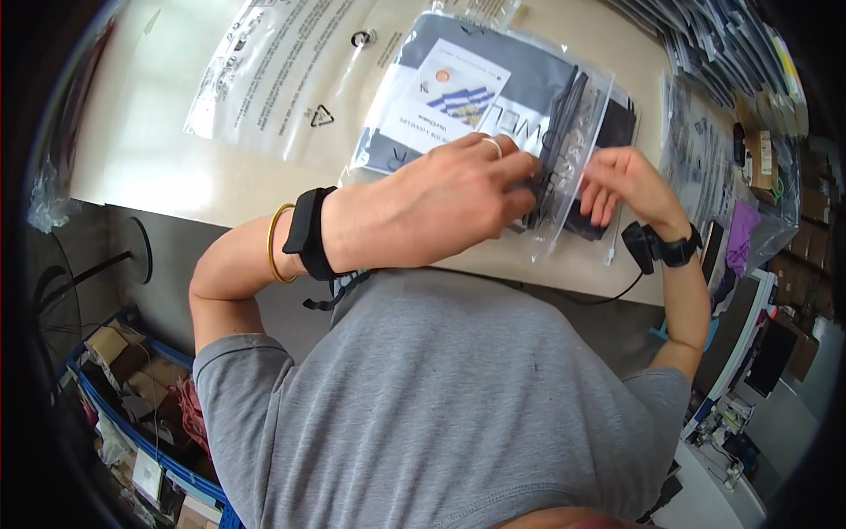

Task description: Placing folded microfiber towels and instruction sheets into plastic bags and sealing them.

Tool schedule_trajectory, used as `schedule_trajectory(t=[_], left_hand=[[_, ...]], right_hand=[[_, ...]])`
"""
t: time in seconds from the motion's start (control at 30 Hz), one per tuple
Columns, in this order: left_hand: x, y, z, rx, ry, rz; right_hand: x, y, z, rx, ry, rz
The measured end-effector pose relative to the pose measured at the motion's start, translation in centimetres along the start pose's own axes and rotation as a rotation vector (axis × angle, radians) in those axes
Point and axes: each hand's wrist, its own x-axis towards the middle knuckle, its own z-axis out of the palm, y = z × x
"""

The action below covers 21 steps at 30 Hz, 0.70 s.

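Perhaps steadying the clear plastic bag (531, 81) on the cream tabletop (150, 167), the left hand (449, 198) curls over it, pinch hidden, the right hand (636, 186) loosely bent at its edge.

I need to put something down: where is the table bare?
Widest at left, on the table between its left edge and the printed clear bag. A smaller patch lies between the filled bag and the stacked packets at right. It is crowded around the left hand and right hand.
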Motion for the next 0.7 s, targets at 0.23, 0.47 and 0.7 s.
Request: schedule_trajectory(t=[0.23, 0.47, 0.7], left_hand=[[0.6, 1.4, 2.0, 0.111, 0.013, 0.265], [0.8, 3.4, 3.6, 0.294, -0.029, 0.290], [0.2, 3.6, 2.4, 0.107, 0.037, 0.354]], right_hand=[[-2.6, 1.3, 5.1, -0.047, -0.237, 0.112], [-2.9, 2.5, 7.1, 0.123, -0.195, -0.002], [-1.3, -0.2, 2.5, 0.016, 0.118, -0.158]])
